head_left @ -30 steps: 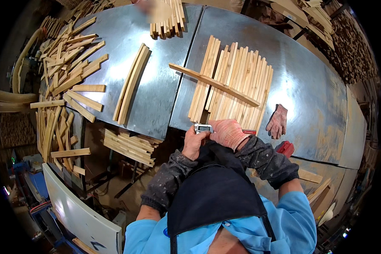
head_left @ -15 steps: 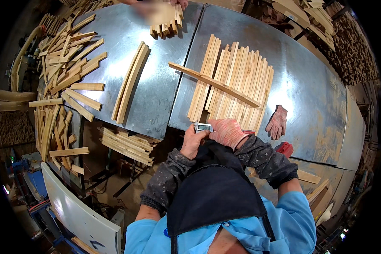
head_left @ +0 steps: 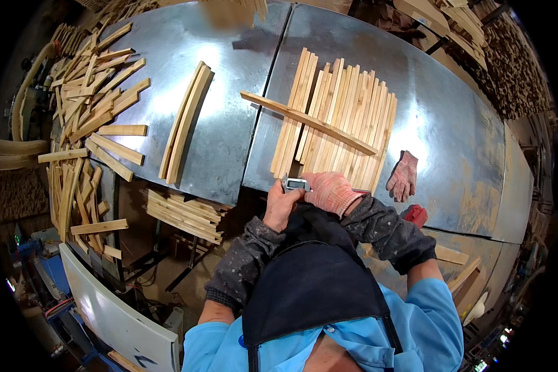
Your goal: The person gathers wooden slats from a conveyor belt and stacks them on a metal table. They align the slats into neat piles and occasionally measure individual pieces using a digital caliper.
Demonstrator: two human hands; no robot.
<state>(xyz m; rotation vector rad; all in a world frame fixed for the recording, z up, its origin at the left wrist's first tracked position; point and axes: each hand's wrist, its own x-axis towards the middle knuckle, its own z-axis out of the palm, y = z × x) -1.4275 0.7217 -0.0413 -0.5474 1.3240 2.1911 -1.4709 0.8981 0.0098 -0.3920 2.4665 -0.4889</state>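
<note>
Held at the table's near edge is a small digital caliper (head_left: 296, 184) with a grey display. My bare left hand (head_left: 279, 207) is closed round its left end. On its other end, my right hand (head_left: 332, 193) in a pinkish knitted glove is closed, its fingertips partly hidden. Just beyond my hands lies a row of narrow wooden strips (head_left: 347, 118), side by side, with a gap between the left few and the others. One longer strip (head_left: 310, 122) rests crosswise on top of them. To the right lies a loose knitted glove (head_left: 403, 177).
Two curved wooden strips (head_left: 186, 124) lie on the metal table (head_left: 229, 133) to the left. A jumbled wood heap (head_left: 99, 93) covers the far left. Stacked strips (head_left: 183, 214) sit below table height. A red object (head_left: 415, 215) is by my right sleeve.
At the top edge, the co-worker's bundle of wood has moved up, partly out of view, and the hands there no longer show. My hands stay on the caliper; the view has shifted slightly.
</note>
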